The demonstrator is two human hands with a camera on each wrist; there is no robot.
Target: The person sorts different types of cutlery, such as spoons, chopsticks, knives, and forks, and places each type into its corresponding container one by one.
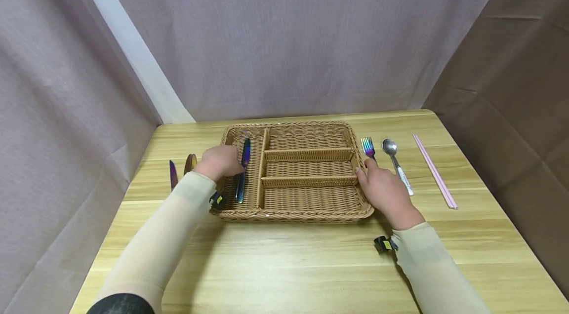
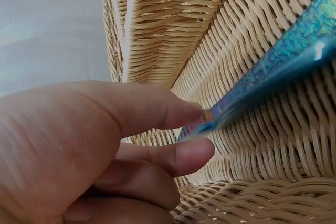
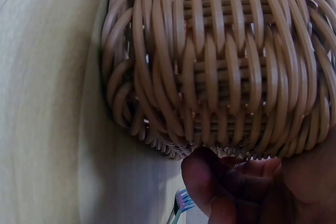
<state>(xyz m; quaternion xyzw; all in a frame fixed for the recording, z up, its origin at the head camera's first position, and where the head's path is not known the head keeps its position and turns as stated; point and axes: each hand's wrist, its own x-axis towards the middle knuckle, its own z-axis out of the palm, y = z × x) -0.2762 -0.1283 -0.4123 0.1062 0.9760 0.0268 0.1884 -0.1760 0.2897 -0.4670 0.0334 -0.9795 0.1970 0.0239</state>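
Left hand reaches into the long left compartment of the wicker tray. Thumb and fingers pinch the near part of an iridescent blue knife, as the left wrist view shows. The knife lies inside that compartment with its long axis running front to back, parallel to the divider just right of the hand. One end points to the far rim and the other to the near rim, past the wrist. Which end is the blade I cannot tell.

Right hand sits against the tray's right rim, with its fingertips touching the weave of the outer wall. The fingers are bent loosely and grasp nothing.

The tray has one long compartment on the left and three short ones stacked front to back on the right. Only the knife shows in it.

Just beyond the right hand, on the worktop, lies a rainbow fork, tines pointing away. A steel spoon lies beside it on the outer side, bowl away. Further right lie pink chopsticks, angled front to back.

Outward of the left hand lie a second dark knife and a rounded brown piece that cannot be identified.
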